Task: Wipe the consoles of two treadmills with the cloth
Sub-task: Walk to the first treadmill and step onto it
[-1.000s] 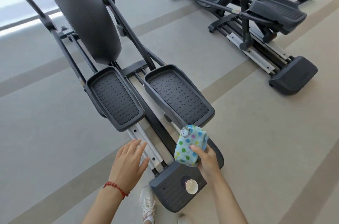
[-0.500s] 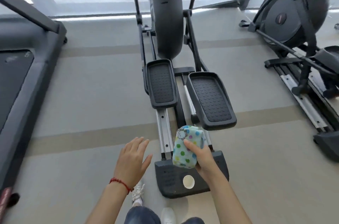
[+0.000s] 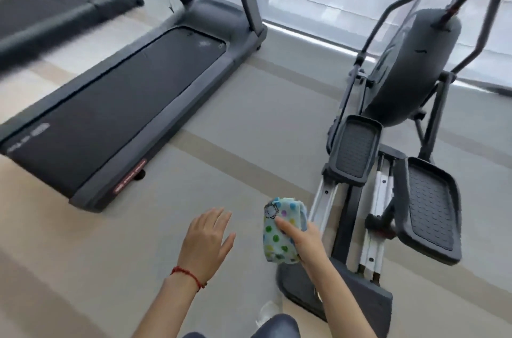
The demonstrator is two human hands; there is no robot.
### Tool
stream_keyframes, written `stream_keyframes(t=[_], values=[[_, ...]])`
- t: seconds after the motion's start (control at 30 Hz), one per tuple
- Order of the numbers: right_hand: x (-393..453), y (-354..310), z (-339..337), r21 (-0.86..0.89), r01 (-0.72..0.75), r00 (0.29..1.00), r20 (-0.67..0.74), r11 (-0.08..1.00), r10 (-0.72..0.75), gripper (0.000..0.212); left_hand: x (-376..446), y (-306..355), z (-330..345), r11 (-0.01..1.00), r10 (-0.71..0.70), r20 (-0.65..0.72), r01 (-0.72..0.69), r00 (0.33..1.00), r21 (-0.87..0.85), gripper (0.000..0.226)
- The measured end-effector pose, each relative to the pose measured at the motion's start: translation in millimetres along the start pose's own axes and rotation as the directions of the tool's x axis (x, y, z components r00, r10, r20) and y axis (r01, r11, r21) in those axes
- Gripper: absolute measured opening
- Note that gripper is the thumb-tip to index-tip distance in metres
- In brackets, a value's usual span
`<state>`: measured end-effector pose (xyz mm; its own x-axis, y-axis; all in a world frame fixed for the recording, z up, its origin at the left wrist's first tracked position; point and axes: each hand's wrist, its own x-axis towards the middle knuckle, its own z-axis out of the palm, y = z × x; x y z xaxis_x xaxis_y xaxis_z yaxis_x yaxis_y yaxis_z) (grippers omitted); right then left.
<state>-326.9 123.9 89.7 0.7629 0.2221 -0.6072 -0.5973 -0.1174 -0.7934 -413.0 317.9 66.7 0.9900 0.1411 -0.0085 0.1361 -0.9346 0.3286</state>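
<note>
My right hand (image 3: 303, 239) grips a folded light-blue cloth (image 3: 278, 235) with coloured dots, held low in front of me over the floor. My left hand (image 3: 206, 243), with a red string on the wrist, hovers beside it with fingers spread and nothing in it. A dark grey treadmill (image 3: 119, 105) lies ahead to the left, its belt and two uprights showing; its console is out of view above the frame. A second treadmill (image 3: 55, 8) stands further left, blurred.
An elliptical trainer (image 3: 401, 127) with two black pedals and metal rails stands on the right, its rear base right by my right arm. A strip of beige-grey floor (image 3: 235, 130) runs between it and the treadmill. Shaded windows line the far wall.
The view has swung to the left: the elliptical has shifted from centre to the right, and the treadmills have come into view. Both hands keep their pose, cloth still held.
</note>
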Motion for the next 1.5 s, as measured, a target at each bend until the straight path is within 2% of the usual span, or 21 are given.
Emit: stream_keyframes(t=[0.07,0.17,0.33,0.5,0.7,1.0,1.23,1.33,1.5], values=[[-7,10,39,-0.061,-0.01,0.999,0.035,0.998,0.012,0.014,-31,-32,-8,0.998,-0.061,-0.019,0.061,0.998,-0.004,0.071],[-20,30,102,-0.146,-0.032,0.993,0.11,0.989,0.048,0.025,-81,-83,-22,0.989,-0.146,-0.041,0.146,0.988,-0.004,0.073],[-51,63,215,-0.247,-0.004,0.963,0.258,0.969,0.07,0.017,-165,-169,-50,0.951,-0.307,-0.096,0.308,0.947,0.0,0.074],[-80,87,321,-0.348,0.034,0.893,0.432,0.937,0.128,0.014,-243,-238,-73,0.874,-0.483,-0.182,0.484,0.856,-0.043,0.049],[-87,100,425,-0.482,0.118,0.815,0.547,0.868,0.193,0.015,-297,-300,-86,0.754,-0.652,-0.191,0.653,0.734,-0.07,0.049],[-41,77,573,-0.559,0.226,0.716,0.651,0.798,0.253,0.016,-287,-408,-122,0.632,-0.76,-0.272,0.768,0.59,-0.102,0.046],[-5,42,678,-0.576,0.27,0.671,0.687,0.771,0.278,0.009,-254,-496,-168,0.585,-0.778,-0.339,0.806,0.529,-0.086,0.048],[7,35,723,-0.569,0.273,0.678,0.686,0.776,0.265,0.008,-246,-538,-182,0.576,-0.782,-0.343,0.814,0.52,-0.08,0.048],[31,31,808,-0.581,0.257,0.697,0.665,0.772,0.268,0.016,-234,-631,-206,0.603,-0.76,-0.358,0.794,0.542,-0.076,0.047]])
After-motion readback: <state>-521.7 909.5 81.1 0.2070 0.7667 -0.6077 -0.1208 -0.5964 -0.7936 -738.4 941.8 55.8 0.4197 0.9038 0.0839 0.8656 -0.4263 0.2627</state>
